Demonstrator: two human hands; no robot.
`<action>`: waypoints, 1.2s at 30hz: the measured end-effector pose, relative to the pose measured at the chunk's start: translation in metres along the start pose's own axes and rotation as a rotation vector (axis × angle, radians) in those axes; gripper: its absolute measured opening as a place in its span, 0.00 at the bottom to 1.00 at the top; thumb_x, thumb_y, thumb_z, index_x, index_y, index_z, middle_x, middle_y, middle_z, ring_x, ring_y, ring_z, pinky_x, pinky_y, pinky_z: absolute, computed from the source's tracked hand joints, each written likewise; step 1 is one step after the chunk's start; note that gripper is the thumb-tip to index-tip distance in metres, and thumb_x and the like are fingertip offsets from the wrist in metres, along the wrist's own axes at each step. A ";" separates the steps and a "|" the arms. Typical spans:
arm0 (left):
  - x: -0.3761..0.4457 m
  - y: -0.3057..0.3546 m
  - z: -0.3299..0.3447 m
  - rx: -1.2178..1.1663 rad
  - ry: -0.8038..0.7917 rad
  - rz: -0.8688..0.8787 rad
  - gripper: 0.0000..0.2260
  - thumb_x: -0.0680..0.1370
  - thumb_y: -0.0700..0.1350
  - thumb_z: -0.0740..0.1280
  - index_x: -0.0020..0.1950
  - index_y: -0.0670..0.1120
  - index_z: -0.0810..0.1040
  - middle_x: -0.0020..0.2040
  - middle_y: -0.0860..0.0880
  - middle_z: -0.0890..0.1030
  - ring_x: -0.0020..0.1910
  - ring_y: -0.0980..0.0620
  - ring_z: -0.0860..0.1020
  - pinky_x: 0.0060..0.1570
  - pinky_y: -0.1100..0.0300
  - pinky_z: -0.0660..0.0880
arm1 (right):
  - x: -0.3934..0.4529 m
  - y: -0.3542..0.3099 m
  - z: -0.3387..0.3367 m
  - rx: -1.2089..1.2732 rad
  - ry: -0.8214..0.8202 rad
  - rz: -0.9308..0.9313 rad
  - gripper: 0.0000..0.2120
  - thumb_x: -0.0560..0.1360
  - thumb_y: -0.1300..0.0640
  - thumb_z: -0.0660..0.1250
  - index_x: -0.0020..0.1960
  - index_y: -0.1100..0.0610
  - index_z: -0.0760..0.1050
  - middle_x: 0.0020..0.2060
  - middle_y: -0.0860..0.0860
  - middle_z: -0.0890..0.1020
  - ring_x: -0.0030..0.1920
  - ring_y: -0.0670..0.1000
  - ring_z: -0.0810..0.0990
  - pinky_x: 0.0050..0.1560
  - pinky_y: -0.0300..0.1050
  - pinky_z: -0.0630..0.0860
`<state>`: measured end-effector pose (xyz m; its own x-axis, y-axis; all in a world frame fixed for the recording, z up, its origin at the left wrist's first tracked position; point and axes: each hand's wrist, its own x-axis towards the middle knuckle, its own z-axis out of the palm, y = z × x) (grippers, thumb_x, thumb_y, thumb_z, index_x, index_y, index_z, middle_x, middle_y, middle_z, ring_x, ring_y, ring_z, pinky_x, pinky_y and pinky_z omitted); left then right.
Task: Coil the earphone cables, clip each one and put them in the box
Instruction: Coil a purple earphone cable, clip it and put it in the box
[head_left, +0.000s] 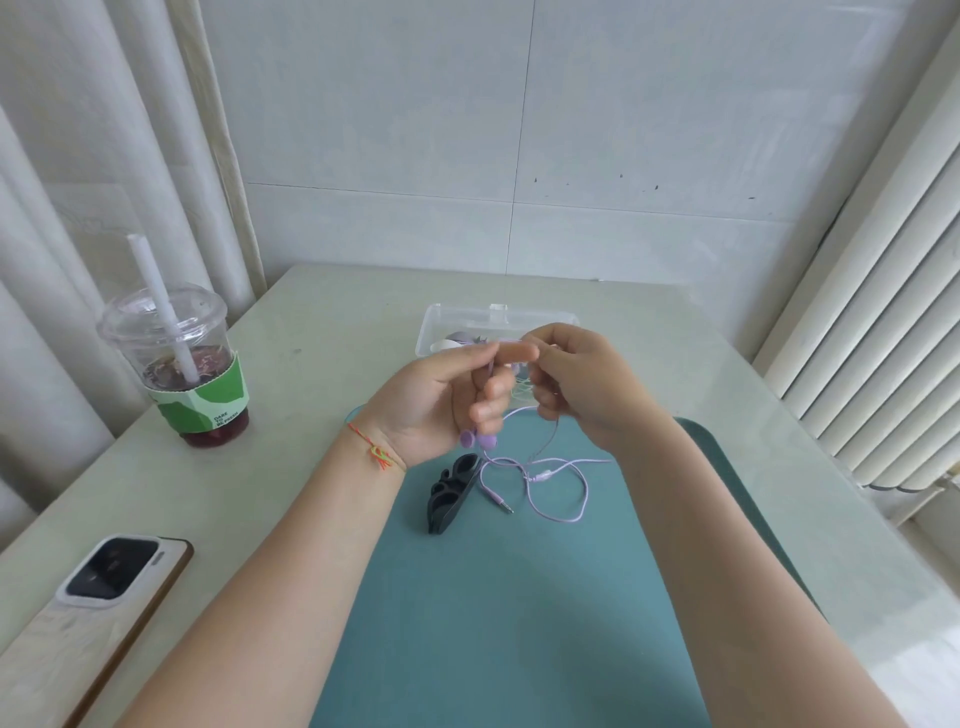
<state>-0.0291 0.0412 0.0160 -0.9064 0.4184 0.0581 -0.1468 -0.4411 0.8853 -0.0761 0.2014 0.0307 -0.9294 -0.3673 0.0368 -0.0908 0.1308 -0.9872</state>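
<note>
Both hands are raised above the teal mat. My left hand pinches the lilac earphone cable near its top, and the two lilac earbuds dangle below its fingers. My right hand pinches the same cable close to the left fingertips. The rest of the cable lies in loose loops on the mat, its jack plug pointing toward me. Black clips lie on the mat left of the loops. A clear plastic box stands behind the hands with something lilac and white inside, partly hidden.
A plastic cup with a straw and green sleeve stands at the left on the pale table. A phone lies face down at the near left. A radiator runs along the right, curtains on the left.
</note>
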 end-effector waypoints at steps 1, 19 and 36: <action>0.001 0.001 0.001 -0.079 0.023 0.030 0.15 0.79 0.46 0.58 0.50 0.45 0.84 0.31 0.53 0.71 0.23 0.57 0.68 0.25 0.64 0.68 | 0.000 0.001 0.003 -0.032 -0.026 0.019 0.09 0.81 0.61 0.60 0.43 0.58 0.76 0.29 0.53 0.71 0.23 0.49 0.64 0.23 0.37 0.63; 0.015 -0.001 -0.012 -0.072 0.603 0.471 0.13 0.85 0.46 0.53 0.58 0.45 0.76 0.55 0.44 0.82 0.56 0.48 0.81 0.61 0.56 0.75 | -0.023 -0.012 0.027 -0.652 -0.376 -0.065 0.11 0.78 0.53 0.63 0.48 0.51 0.84 0.26 0.48 0.70 0.26 0.44 0.66 0.27 0.32 0.64; 0.010 -0.012 0.008 0.604 0.436 0.041 0.19 0.84 0.51 0.56 0.37 0.43 0.75 0.21 0.48 0.69 0.19 0.51 0.64 0.22 0.64 0.58 | -0.004 -0.013 -0.007 -0.460 0.132 -0.201 0.10 0.75 0.52 0.71 0.40 0.58 0.78 0.25 0.45 0.70 0.24 0.43 0.64 0.27 0.37 0.63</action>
<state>-0.0339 0.0568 0.0095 -0.9998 0.0027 0.0198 0.0200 0.1158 0.9931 -0.0738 0.2074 0.0442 -0.9120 -0.3114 0.2668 -0.3921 0.4716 -0.7899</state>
